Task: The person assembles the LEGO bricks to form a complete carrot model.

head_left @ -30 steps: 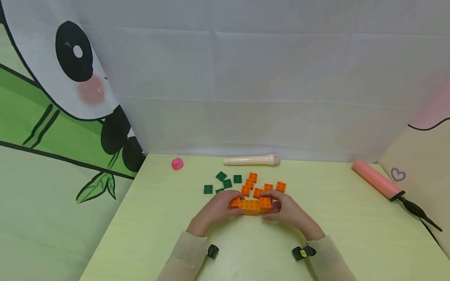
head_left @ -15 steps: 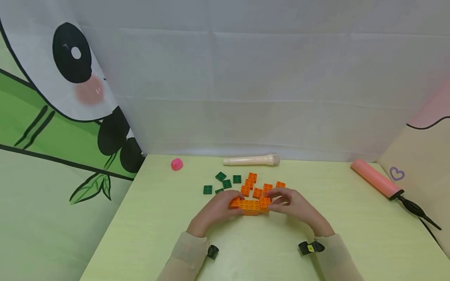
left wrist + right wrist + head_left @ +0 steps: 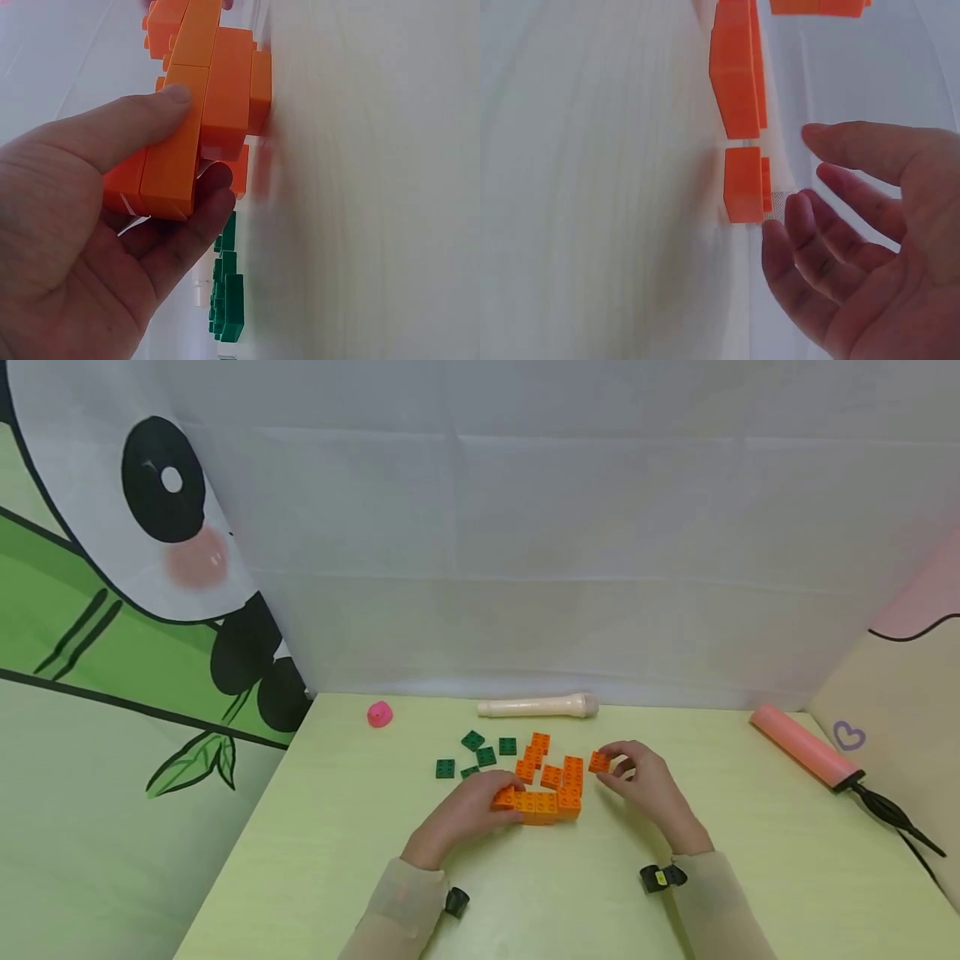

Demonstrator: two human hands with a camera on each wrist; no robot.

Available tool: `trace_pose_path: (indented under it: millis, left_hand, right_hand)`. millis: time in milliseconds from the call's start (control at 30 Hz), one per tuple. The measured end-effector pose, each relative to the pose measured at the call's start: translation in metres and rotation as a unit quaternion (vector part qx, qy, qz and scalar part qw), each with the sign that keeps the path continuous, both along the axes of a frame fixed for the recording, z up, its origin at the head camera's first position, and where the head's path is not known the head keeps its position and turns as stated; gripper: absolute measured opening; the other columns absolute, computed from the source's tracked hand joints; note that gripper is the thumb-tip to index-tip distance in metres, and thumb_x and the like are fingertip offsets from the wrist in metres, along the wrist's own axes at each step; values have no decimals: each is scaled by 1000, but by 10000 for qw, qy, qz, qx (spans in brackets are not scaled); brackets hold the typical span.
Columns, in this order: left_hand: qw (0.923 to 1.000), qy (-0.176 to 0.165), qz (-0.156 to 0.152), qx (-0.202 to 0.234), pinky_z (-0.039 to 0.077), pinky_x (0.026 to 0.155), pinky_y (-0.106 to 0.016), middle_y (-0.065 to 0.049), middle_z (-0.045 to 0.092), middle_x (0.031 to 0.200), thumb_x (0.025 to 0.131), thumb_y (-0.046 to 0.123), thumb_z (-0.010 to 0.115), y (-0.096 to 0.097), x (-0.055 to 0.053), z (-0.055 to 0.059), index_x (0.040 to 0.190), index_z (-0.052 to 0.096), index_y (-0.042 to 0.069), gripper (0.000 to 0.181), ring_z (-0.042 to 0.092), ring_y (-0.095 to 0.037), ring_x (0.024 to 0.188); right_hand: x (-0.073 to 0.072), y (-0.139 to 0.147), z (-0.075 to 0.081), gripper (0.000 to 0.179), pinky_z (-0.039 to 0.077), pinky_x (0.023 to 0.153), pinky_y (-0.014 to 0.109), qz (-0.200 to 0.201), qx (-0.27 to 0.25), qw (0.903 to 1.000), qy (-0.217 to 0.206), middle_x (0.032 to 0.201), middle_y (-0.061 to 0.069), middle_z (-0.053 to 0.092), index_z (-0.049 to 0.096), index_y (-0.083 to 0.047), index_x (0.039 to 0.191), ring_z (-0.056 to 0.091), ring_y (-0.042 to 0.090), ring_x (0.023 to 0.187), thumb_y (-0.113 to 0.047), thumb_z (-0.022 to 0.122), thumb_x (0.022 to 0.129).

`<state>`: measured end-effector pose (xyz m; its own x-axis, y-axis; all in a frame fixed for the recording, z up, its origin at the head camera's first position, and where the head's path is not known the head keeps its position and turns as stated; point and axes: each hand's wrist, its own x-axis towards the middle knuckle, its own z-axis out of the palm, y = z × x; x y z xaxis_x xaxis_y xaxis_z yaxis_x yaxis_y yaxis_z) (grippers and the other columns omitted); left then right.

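My left hand point(image 3: 472, 806) grips the left end of an assembly of joined orange building bricks point(image 3: 535, 807); in the left wrist view the thumb point(image 3: 142, 124) presses along its side and the other fingers curl beneath. My right hand point(image 3: 645, 781) is by a single loose orange brick point(image 3: 598, 762), right of the others. In the right wrist view its relaxed fingers point(image 3: 817, 255) hang beside that brick point(image 3: 742, 184), with a gap between. More loose orange bricks point(image 3: 551, 777) lie just behind the assembly. Several green bricks point(image 3: 486, 756) are scattered to their left.
Along the back edge lie a pale toy microphone point(image 3: 536, 706) and a small pink toy point(image 3: 379, 714). A pink pump-like cylinder with a black end point(image 3: 806, 743) lies at the right. A white cloth point(image 3: 525, 568) hangs behind the table point(image 3: 315, 893).
My right hand has left the right end of the orange assembly and moved right and farther back to the loose orange brick. My left hand keeps its grip in nearly the same place.
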<state>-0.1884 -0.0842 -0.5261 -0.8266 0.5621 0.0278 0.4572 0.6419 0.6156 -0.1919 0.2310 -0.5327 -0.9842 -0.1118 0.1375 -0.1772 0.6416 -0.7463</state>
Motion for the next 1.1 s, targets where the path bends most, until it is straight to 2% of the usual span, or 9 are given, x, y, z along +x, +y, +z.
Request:
trace_pose_path:
  millis: [167, 400, 633, 900, 1100]
  left_hand:
    - [10000, 27, -14, 38, 48, 104, -41, 4, 68, 127, 95, 31, 80, 1, 1, 0, 124, 70, 17, 33, 60, -17, 112]
    - [10000, 69, -2, 8, 47, 107, -42, 3, 67, 131, 95, 32, 79, 3, 2, -1, 127, 69, 17, 37, 60, -19, 119]
    - [9999, 105, 1, 54, 46, 108, -41, 1, 65, 134, 95, 30, 80, 6, 3, -2, 130, 67, 15, 40, 59, -20, 122]
    - [9999, -104, 67, -8, 46, 108, -40, 4, 61, 140, 93, 33, 81, 0, 1, 2, 138, 63, 19, 50, 58, -17, 123]
    - [9985, -493, 110, 196, 55, 86, -32, 8, 65, 128, 91, 28, 84, -11, -2, 10, 135, 64, 18, 49, 61, -15, 102]
  right_hand:
    - [-12, 2, -2, 47, 51, 63, 29, -23, 343, 9994, -102, 128, 17, 59, 65, 0, 133, 58, 23, 84, -10, 82, 90]
    - [-25, 2, -7, 47, 52, 72, 34, 66, 618, 9973, -397, 123, 17, 62, 66, 2, 132, 59, 21, 84, -13, 83, 90]
    - [-25, -2, -12, 45, 54, 81, 38, -93, 596, 9960, -659, 122, 16, 62, 66, 1, 133, 59, 25, 91, -11, 81, 92]
    - [-23, -2, -12, 39, 54, 84, 42, -84, 592, 9971, -467, 120, 17, 65, 68, 1, 130, 61, 25, 92, -7, 79, 93]
    - [-23, -2, -11, 39, 55, 84, 42, -75, 582, 9966, -578, 120, 17, 65, 67, 1, 130, 61, 26, 93, -7, 78, 94]
